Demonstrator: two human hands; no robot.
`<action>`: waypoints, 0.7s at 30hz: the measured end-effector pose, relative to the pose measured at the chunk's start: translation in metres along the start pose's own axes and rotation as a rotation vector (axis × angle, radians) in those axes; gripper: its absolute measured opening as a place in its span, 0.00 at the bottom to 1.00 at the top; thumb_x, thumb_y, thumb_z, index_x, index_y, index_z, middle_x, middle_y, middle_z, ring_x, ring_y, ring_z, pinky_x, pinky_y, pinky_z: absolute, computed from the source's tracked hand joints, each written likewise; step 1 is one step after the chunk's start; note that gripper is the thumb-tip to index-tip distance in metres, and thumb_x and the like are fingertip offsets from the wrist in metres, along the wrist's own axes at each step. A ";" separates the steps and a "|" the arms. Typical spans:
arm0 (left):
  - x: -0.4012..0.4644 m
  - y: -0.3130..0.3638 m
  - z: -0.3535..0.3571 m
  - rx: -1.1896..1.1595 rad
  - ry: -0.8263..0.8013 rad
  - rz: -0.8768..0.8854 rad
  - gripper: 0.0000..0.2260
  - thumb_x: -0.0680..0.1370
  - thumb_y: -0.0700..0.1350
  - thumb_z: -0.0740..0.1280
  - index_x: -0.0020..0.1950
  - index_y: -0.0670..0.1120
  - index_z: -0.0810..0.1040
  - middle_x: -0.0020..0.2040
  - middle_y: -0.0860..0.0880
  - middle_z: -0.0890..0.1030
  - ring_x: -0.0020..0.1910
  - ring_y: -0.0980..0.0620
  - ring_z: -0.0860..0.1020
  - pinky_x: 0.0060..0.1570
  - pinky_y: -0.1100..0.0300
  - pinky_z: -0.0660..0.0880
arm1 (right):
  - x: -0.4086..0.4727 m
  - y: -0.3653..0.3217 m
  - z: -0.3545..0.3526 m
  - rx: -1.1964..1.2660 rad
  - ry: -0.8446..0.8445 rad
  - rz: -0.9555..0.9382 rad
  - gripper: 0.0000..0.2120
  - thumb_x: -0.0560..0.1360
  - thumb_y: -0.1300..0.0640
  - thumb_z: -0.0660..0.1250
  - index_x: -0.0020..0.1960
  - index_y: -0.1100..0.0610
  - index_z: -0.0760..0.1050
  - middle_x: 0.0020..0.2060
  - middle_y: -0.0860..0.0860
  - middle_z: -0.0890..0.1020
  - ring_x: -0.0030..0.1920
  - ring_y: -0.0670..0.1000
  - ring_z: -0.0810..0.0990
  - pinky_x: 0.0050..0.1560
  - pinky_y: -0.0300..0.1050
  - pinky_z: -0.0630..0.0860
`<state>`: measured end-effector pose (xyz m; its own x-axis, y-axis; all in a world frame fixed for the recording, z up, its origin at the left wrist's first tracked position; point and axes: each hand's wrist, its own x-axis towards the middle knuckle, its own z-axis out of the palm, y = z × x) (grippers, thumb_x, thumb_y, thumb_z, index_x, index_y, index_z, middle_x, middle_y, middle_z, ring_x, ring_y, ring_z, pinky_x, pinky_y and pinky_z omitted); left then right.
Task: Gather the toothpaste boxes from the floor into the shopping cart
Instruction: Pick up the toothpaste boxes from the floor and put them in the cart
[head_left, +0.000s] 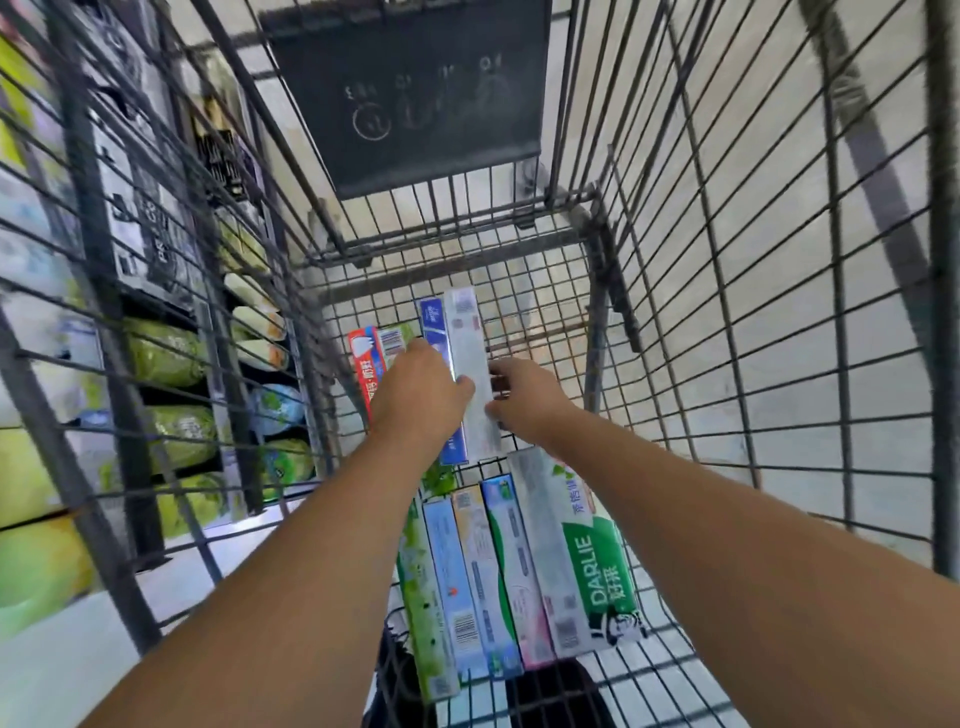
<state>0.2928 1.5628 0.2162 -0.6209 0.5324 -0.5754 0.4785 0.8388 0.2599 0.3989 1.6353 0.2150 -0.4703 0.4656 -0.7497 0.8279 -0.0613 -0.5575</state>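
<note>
- I'm looking down into a grey wire-mesh shopping cart (727, 260), with both bare forearms reaching into its basket.
- My left hand (415, 395) lies knuckles-up over the far group of boxes, its fingers curled down onto them; its grip seems to be on the long white-and-grey toothpaste box (472, 374), thumb against that box's left edge.
- My right hand (524, 400) meets the same white-and-grey box from its right side, fingers and thumb curled against its edge, so the grip there is a pinch on it.
- Just left of that box lies a blue toothpaste box (434, 332), mostly under my left hand, and further left a red toothpaste box (363, 364) with a green-ended one beside it.
- Nearer me, a second row of boxes lies side by side on the cart's mesh floor: a green leafy box (423, 597), a pale blue box (452, 582), a white-and-pastel box (483, 582), a green-and-white box (514, 566), and a large green DARLIE box (597, 577) at the right end.
- A dark plastic panel (415, 93) hangs at the cart's far end.
- Beyond the left wall I see store shelves (171, 364) with green and yellow packets, blurred.
</note>
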 end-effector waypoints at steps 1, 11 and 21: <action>-0.002 0.001 0.001 -0.005 -0.019 0.001 0.21 0.75 0.52 0.68 0.59 0.38 0.70 0.49 0.43 0.77 0.49 0.40 0.78 0.38 0.55 0.68 | -0.002 0.001 0.000 -0.040 0.004 -0.013 0.20 0.75 0.66 0.68 0.66 0.58 0.75 0.57 0.51 0.82 0.50 0.49 0.79 0.47 0.38 0.76; -0.011 -0.006 0.004 -0.031 -0.087 0.094 0.19 0.69 0.53 0.78 0.54 0.44 0.80 0.48 0.47 0.81 0.39 0.51 0.74 0.28 0.63 0.62 | -0.013 0.018 0.007 -0.023 0.063 -0.048 0.25 0.71 0.66 0.73 0.67 0.55 0.74 0.57 0.51 0.82 0.55 0.51 0.81 0.55 0.47 0.79; -0.019 -0.014 0.009 -0.057 -0.195 0.012 0.17 0.69 0.57 0.76 0.47 0.46 0.79 0.40 0.49 0.82 0.37 0.48 0.82 0.37 0.56 0.79 | -0.019 0.021 0.008 -0.028 0.066 -0.064 0.25 0.73 0.66 0.71 0.68 0.55 0.72 0.59 0.51 0.81 0.54 0.49 0.80 0.47 0.38 0.76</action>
<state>0.3033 1.5403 0.2166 -0.4810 0.5151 -0.7095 0.4455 0.8406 0.3083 0.4223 1.6182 0.2143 -0.5022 0.5252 -0.6869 0.8053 -0.0053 -0.5928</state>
